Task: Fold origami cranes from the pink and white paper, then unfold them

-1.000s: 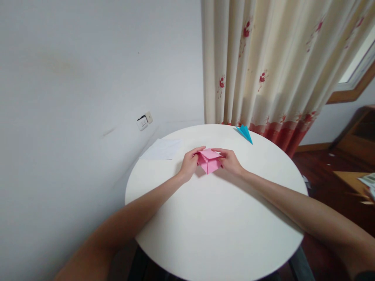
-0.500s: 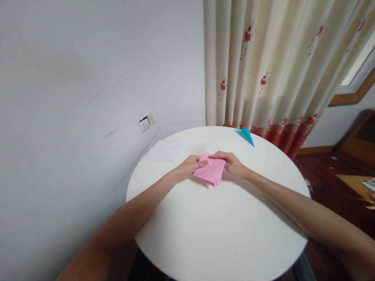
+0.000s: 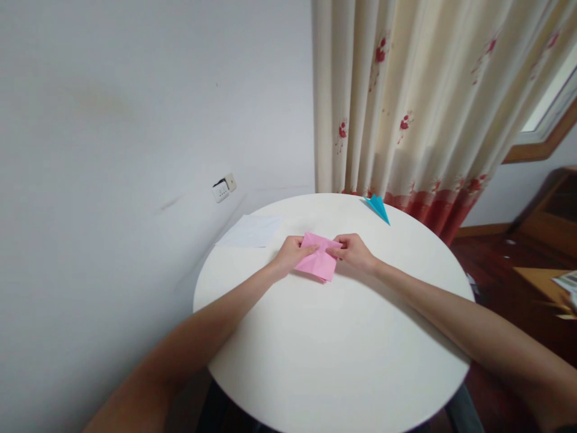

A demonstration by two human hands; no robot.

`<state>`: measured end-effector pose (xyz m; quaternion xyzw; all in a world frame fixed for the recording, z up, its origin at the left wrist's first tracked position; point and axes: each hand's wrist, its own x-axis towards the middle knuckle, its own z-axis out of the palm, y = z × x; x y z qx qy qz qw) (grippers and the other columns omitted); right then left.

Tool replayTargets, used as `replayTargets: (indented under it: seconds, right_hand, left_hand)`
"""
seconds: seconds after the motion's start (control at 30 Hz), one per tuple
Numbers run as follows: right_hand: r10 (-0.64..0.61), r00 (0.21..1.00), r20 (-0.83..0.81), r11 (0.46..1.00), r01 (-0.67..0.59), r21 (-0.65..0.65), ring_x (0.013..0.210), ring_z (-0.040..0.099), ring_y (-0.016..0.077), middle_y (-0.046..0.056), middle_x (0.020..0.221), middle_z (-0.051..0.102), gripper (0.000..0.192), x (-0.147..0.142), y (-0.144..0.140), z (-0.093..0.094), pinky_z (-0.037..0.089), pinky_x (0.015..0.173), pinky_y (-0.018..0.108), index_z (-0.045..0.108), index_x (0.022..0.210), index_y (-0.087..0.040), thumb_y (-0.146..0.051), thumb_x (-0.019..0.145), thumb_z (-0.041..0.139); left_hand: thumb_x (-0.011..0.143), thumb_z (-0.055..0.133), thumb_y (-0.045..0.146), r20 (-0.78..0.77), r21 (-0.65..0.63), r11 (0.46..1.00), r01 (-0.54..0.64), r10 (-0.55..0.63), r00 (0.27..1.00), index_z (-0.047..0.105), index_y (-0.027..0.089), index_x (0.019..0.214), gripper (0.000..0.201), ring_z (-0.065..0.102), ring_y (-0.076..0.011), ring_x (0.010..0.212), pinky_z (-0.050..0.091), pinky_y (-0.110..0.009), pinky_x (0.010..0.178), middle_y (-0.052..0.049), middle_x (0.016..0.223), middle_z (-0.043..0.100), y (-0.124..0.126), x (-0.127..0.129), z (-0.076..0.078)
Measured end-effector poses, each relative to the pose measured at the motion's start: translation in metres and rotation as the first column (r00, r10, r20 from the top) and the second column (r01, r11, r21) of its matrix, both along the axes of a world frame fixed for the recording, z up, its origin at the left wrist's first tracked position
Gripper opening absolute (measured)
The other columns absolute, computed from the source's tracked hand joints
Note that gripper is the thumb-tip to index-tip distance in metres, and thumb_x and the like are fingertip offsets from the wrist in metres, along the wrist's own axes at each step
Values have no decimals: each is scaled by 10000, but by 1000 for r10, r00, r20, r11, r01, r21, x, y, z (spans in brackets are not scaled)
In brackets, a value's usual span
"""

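Note:
A folded sheet of pink paper is held between both hands above the white round table. My left hand grips its left side, thumb lying across the top face. On the right side, my right hand pinches the edge between thumb and fingers. The paper looks roughly square, with creases and more than one layer at its lower edge. Fingers beneath the paper are hidden.
A blue folded paper plane lies at the table's far right edge. White paper sheets rest at the far left, near the wall with a socket. A flowered curtain hangs behind the table.
The pink paper has turned a little and lies flatter, its lower corners closer together. My right hand has shifted its grip, the thumb now on top of the paper's right edge.

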<state>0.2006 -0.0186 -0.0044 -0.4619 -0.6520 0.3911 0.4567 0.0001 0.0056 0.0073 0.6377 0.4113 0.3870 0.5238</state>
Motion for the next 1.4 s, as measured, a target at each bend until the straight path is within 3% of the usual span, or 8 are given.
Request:
replayTargets:
  seconds: [0.17,0.43,0.57,0.67,0.8,0.93,1.17,1.4]
  right_hand:
    - [54,998,46,999,-54,7,485,389,74,-38,523,499,306,3,1,-3,273,457,215,580,611,-139,-423,679,672]
    - [126,990,60,990,-123,-64,479,410,79,-30,499,507,364,12,-2,4,289,471,224,573,581,-138,-469,640,712]
    - [153,988,35,981,-148,-124,485,413,79,-23,511,517,356,11,-4,5,291,468,222,591,607,-127,-455,622,728]
    - [134,991,25,986,-130,-107,493,418,80,-20,531,523,367,8,-6,7,292,461,217,596,620,-124,-468,630,723]
    - [37,997,-61,995,-42,-87,480,434,88,-15,533,531,396,3,-10,10,299,436,219,581,627,-135,-508,642,713]
    - [92,992,-81,985,-103,-139,468,447,86,-28,515,530,399,2,-13,11,319,428,213,551,602,-148,-466,566,788]
    - [293,955,-46,932,-296,-210,558,533,109,2,651,629,332,8,-13,6,396,510,230,636,744,-130,-388,600,787]
    - [143,986,89,988,-137,-68,473,420,80,-15,493,526,378,10,-3,1,308,465,227,558,539,-144,-444,749,650]
  left_hand:
    - [661,755,477,17,54,998,-43,42,999,740,97,846,422,593,-157,617,416,-255,553,-78,763,708,4,-1,2]
    - [715,724,475,209,37,987,-155,144,967,712,110,898,409,666,-189,790,505,-330,769,-146,921,720,19,-15,4]
    - [721,717,497,124,-6,999,38,-37,992,690,112,1027,493,654,-184,787,498,-316,743,-144,956,715,16,-15,4]
    - [688,736,492,-81,29,985,167,-165,983,725,88,874,445,610,-165,679,458,-269,631,-100,785,707,9,-12,2]
    - [673,731,489,-257,2,965,264,-255,932,725,75,802,434,566,-148,610,394,-241,550,-72,712,671,1,-12,1]
    - [678,713,504,-323,-72,917,393,-394,860,728,70,815,456,532,-138,592,360,-237,535,-52,689,640,-5,-12,2]
    - [688,693,532,-354,-83,891,447,-446,822,717,80,745,456,461,-113,556,306,-227,521,-17,611,574,-5,-11,1]
    - [630,748,501,-341,-151,892,426,-451,825,720,82,699,425,472,-118,528,318,-229,500,-27,586,594,-5,-17,2]
